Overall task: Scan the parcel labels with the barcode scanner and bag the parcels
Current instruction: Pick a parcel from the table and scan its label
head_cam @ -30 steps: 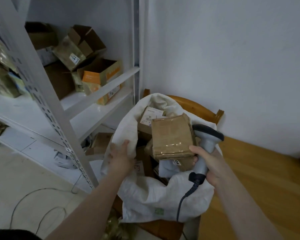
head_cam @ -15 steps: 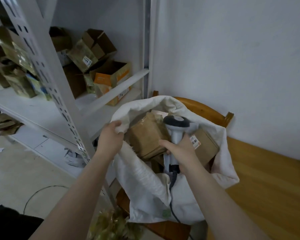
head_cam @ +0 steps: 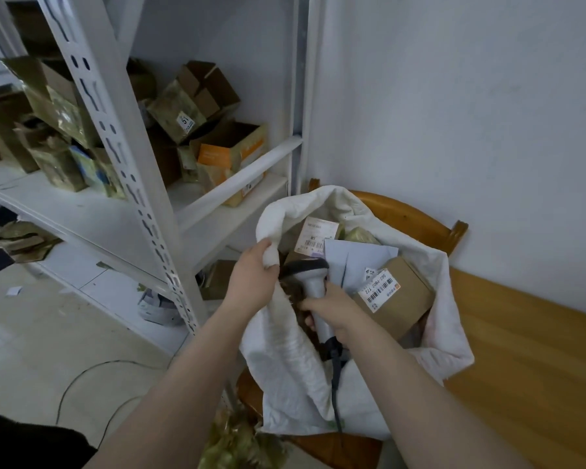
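Looking down through the head camera, I see a white metal shelving rack (head_cam: pixel 115 137) filling the left of the view, its shelves crowded with opened cardboard boxes (head_cam: pixel 197 93), several cut off by the frame edge or screened by the rack's upright. To the right a wooden surface (head_cam: pixel 538 350) runs along the wall, its far end leaving the frame. Between them stands a wooden chair (head_cam: pixel 396 211). I can make out only its curved backrest and a sliver of seat, the rest covered by a white woven sack (head_cam: pixel 285 360) sitting on it with its mouth open. Inside the sack lie the parcels: a brown carton (head_cam: pixel 406 306) at the right with a barcode label (head_cam: pixel 379 289) facing up, a pale grey mailer (head_cam: pixel 356 258) behind it, and a further parcel (head_cam: pixel 315 235) at the back showing only its white label. How many more lie beneath I cannot tell. The left hand (head_cam: pixel 251 282) clutches the sack's near-left rim, cloth bunched between thumb and fingers. The right hand (head_cam: pixel 332 306) is wrapped around the handle of the grey barcode scanner (head_cam: pixel 313 282), held inside the sack's mouth with its dark head toward the left rim; the scan window is turned away from me. Something brown sits under the scanner, mostly hidden by both hands and too blurred to name. The scanner's cable (head_cam: pixel 334 377) drops over the sack's front and out of sight
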